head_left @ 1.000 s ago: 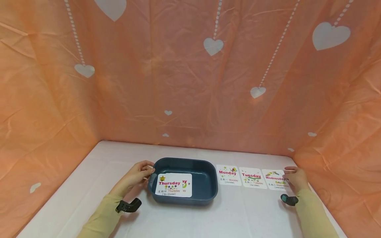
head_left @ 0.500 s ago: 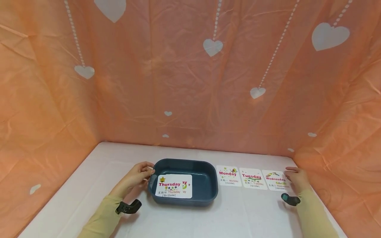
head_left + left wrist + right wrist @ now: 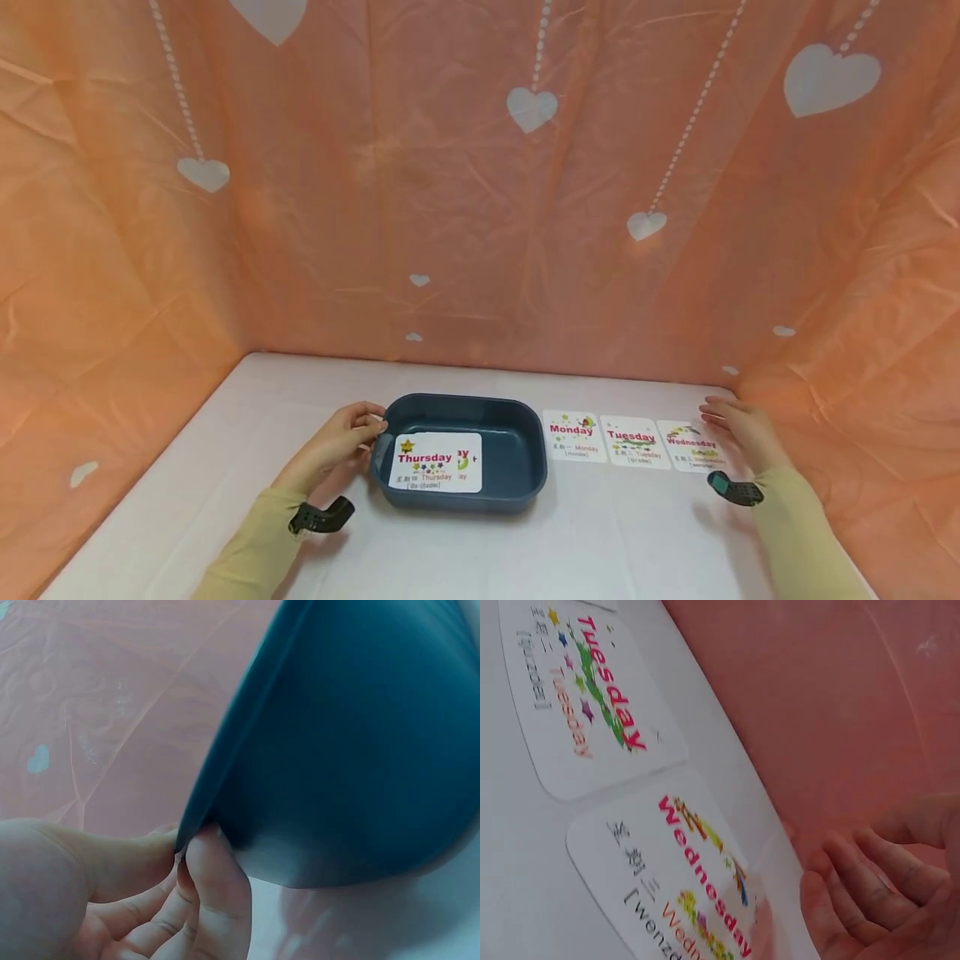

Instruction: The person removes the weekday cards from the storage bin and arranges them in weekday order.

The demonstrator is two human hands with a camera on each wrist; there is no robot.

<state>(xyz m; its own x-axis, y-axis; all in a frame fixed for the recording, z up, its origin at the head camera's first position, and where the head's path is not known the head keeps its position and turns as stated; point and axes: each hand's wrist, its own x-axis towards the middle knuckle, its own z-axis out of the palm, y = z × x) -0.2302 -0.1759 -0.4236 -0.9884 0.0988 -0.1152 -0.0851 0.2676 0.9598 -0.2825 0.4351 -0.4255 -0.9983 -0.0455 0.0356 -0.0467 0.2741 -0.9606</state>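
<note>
Head view: tray (image 3: 513, 462) sits on the white worktop (image 3: 600, 542), dark blue, rounded corners. Left hand (image 3: 339, 440) is at its left end. Thursday card (image 3: 423, 465) is in the left half of the tray, overlapping a second card (image 3: 471, 467) (only "ay" of its title readable). Right of the tray, in a row, printed side up: Monday card (image 3: 574, 437), Tuesday card (image 3: 635, 442), Wednesday card (image 3: 690, 447). Right hand (image 3: 748, 432) is at the Wednesday end, fingers reaching over that card's far right corner. Dark bands (image 3: 321, 517) on both wrists, pale yellow sleeves (image 3: 251, 542), orange backdrop (image 3: 450, 208) with white hearts.

Left wrist view: left hand pinches the tray wall, thumb one side, index finger the other; remaining fingers curled below.

Right wrist view: Tuesday and Wednesday cards lie flat, edges nearly meeting. Right hand is just beside the Wednesday card, fingers loosely bent and slightly apart (can't tell if any fingertip touches the card).
</note>
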